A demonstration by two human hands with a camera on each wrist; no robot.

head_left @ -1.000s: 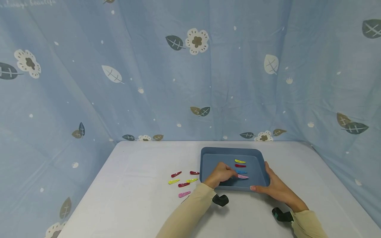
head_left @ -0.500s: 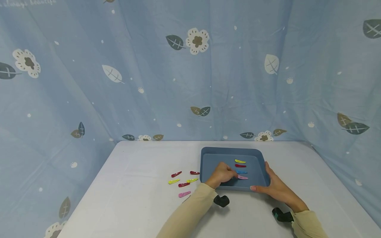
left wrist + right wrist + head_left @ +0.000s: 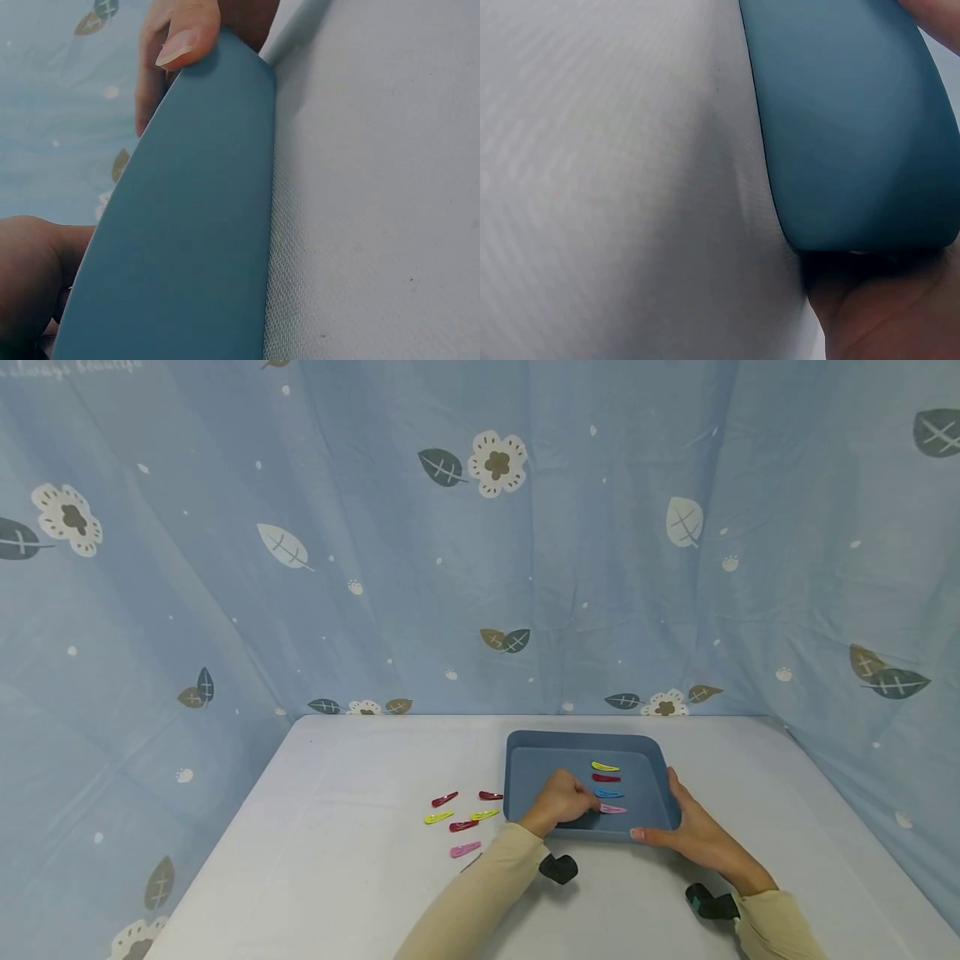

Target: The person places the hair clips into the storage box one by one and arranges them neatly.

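Observation:
A shallow blue-grey tray stands on the white table. My left hand reaches over its front left part, fingertips pinching the left end of a pink hair clip. Above that clip, in a column, lie a blue hair clip, a dark red one and a yellow one. My right hand grips the front right corner of the tray, thumb on the front rim and fingers along the right side. The left wrist view shows this thumb over the rim.
Left of the tray, several snap hair clips lie loose: red, yellow and pink ones. Another is partly hidden by the left sleeve. A patterned blue curtain hangs behind the table.
The pink clip in the tray has shifted very slightly toward the front, with the left fingertips staying at its end. The right hand and the tray have not moved.

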